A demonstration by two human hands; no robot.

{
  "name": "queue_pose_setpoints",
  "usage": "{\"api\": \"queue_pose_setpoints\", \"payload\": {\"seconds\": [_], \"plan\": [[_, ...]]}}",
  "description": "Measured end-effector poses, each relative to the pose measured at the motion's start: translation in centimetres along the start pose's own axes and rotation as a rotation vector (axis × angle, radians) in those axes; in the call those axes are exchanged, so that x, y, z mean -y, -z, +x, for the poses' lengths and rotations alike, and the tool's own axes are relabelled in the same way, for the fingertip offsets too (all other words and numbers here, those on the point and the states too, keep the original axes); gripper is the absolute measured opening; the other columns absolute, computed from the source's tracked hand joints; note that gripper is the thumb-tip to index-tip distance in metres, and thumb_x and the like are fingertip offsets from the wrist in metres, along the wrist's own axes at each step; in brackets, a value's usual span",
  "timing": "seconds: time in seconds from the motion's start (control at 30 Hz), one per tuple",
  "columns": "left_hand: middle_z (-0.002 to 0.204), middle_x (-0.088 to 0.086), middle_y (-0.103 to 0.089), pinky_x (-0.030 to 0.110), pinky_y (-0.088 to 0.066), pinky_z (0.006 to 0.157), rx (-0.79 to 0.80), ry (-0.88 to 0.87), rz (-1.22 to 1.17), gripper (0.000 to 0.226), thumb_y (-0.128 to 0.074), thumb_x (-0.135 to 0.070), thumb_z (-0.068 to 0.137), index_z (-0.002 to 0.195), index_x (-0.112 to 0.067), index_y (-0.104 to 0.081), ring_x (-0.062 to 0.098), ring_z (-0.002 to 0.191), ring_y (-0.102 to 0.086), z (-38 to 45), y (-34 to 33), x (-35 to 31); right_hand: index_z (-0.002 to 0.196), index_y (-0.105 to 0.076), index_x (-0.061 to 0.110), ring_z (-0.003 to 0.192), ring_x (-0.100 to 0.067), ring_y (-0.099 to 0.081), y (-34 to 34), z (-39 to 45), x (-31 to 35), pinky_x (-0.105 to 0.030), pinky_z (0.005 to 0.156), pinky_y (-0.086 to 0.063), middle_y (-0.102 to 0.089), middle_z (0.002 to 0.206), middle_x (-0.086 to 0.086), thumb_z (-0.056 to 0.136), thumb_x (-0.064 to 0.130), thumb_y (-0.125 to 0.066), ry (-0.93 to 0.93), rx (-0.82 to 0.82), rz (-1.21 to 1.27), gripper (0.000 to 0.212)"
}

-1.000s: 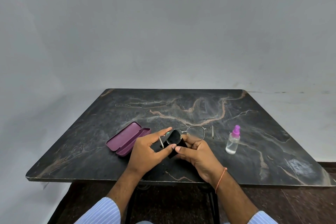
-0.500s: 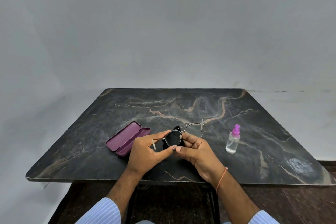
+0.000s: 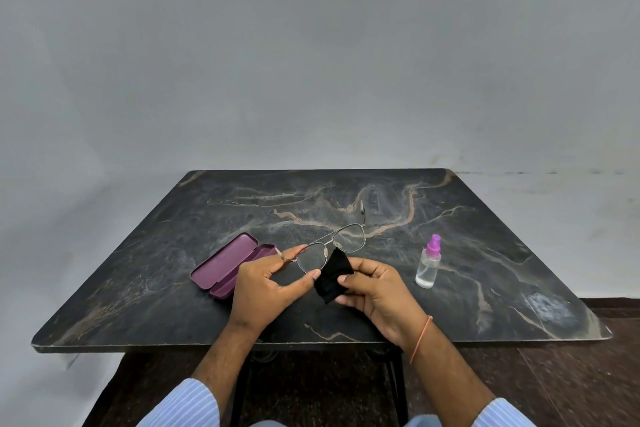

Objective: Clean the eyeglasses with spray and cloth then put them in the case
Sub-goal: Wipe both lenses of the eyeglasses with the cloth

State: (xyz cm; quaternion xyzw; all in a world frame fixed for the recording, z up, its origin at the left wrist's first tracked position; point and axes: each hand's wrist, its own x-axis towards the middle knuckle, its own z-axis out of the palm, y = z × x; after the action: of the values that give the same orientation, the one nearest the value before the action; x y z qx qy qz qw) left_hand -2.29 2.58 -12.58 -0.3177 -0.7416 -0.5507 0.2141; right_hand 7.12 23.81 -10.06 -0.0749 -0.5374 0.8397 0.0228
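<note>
Marble-patterned dark table (image 3: 485, 246) fills the middle of the scene, its near edge running just in front of the person's wrists and its far edge meeting a plain grey wall. Bare tabletop stretches across the whole far half, and more lies open at the far left corner and the near right corner. A purple eyeglass case (image 3: 230, 264) lies open on the left, its lid tipped back toward the far left, just beside the left hand. A small clear spray bottle (image 3: 428, 267) with a pink top stands upright on the right, apart from the right hand and well in from the right edge.

The left hand (image 3: 268, 288) is raised over the near middle of the table, palm turned inward, thumb and forefinger pinching the eyeglasses (image 3: 329, 248) at the left end of the frame and along the left lens rim. The glasses tilt up toward the far right, one temple arm sticking up beyond them. The right hand (image 3: 377, 291) sits just to the right, fingers curled, gripping a crumpled black cloth (image 3: 334, 276) between thumb and fingers. The cloth touches the frame near the bridge. An orange thread circles the right wrist, and striped light-blue sleeves show at the bottom.
</note>
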Motion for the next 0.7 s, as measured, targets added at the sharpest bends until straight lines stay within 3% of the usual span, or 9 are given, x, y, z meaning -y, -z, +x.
{"api": "queue_pose_setpoints", "payload": {"seconds": [0.07,0.2,0.3,0.37,0.43,0.5,0.57,0.7], "plan": [[0.119,-0.045,-0.075,0.011,-0.059,0.097,0.010,-0.012,-0.011,0.054,-0.095,-0.045,0.081,0.130,-0.024,-0.083,-0.007,0.112,-0.080,0.1,-0.1,0.1,0.110,-0.081,0.001,0.083,-0.024,-0.080,0.8,-0.5,0.6,-0.026,0.065,-0.066,-0.080,0.103,-0.022,0.096,-0.010,-0.069,-0.057,-0.017,-0.064,0.022],[0.126,-0.042,-0.075,0.013,-0.060,0.099,0.021,-0.024,-0.017,0.056,-0.096,-0.044,0.081,0.129,-0.019,-0.085,-0.005,0.113,-0.080,0.1,-0.2,0.5,0.103,-0.085,0.011,0.075,-0.018,-0.077,2.5,-1.5,1.1,-0.027,0.061,-0.064,-0.082,0.099,-0.015,0.095,-0.007,-0.072,-0.098,-0.076,-0.326,0.024],[0.126,-0.044,-0.074,0.014,-0.060,0.101,0.031,-0.029,-0.019,0.056,-0.097,-0.045,0.080,0.129,-0.019,-0.085,-0.005,0.114,-0.080,0.1,-0.2,0.6,0.112,-0.082,0.015,0.065,-0.013,-0.074,3.1,-2.3,1.5,-0.027,0.056,-0.063,-0.083,0.093,-0.008,0.097,0.001,-0.074,-0.098,-0.136,-0.578,0.022],[0.127,-0.042,-0.074,0.015,-0.060,0.102,0.036,-0.036,-0.018,0.056,-0.097,-0.045,0.080,0.128,-0.020,-0.085,-0.004,0.115,-0.080,0.1,-0.1,0.5,0.118,-0.079,0.018,0.064,-0.011,-0.075,3.2,-2.9,2.1,-0.029,0.057,-0.065,-0.082,0.086,0.002,0.096,0.016,-0.079,-0.073,-0.180,-0.803,0.022],[0.127,-0.041,-0.075,0.016,-0.061,0.102,0.049,-0.042,-0.019,0.054,-0.096,-0.045,0.080,0.127,-0.020,-0.085,-0.003,0.115,-0.080,0.1,-0.2,0.2,0.123,-0.074,0.029,0.075,-0.014,-0.078,3.1,-3.4,3.1,-0.030,0.071,-0.066,-0.081,0.098,0.013,0.094,0.036,-0.080,-0.040,-0.217,-1.098,0.030],[0.123,-0.044,-0.075,0.015,-0.060,0.101,0.063,-0.053,-0.014,0.054,-0.096,-0.045,0.080,0.127,-0.021,-0.085,-0.004,0.113,-0.081,0.0,-0.1,-0.1,0.133,-0.072,0.025,0.103,-0.015,-0.077,2.9,-3.9,3.8,-0.029,0.092,-0.059,-0.079,0.120,0.012,0.094,0.049,-0.075,0.046,-0.291,-1.428,0.046],[0.121,-0.039,-0.077,0.014,-0.060,0.100,0.072,-0.055,-0.020,0.054,-0.096,-0.046,0.080,0.127,-0.021,-0.085,-0.005,0.112,-0.081,0.0,0.0,-0.3,0.140,-0.069,0.024,0.122,-0.015,-0.071,2.4,-4.4,4.2,-0.031,0.103,-0.052,-0.075,0.132,0.011,0.097,0.050,-0.071,0.220,-0.412,-1.485,0.050],[0.123,-0.018,-0.083,0.018,-0.063,0.099,0.080,-0.058,-0.020,0.057,-0.095,-0.045,0.080,0.128,-0.017,-0.085,-0.004,0.113,-0.081,0.0,0.1,-0.5,0.158,-0.047,0.034,0.102,-0.002,-0.071,1.6,-5.0,4.4,-0.030,0.095,-0.055,-0.059,0.152,0.015,0.104,0.046,-0.062,0.550,-0.482,-1.307,0.057]]}}
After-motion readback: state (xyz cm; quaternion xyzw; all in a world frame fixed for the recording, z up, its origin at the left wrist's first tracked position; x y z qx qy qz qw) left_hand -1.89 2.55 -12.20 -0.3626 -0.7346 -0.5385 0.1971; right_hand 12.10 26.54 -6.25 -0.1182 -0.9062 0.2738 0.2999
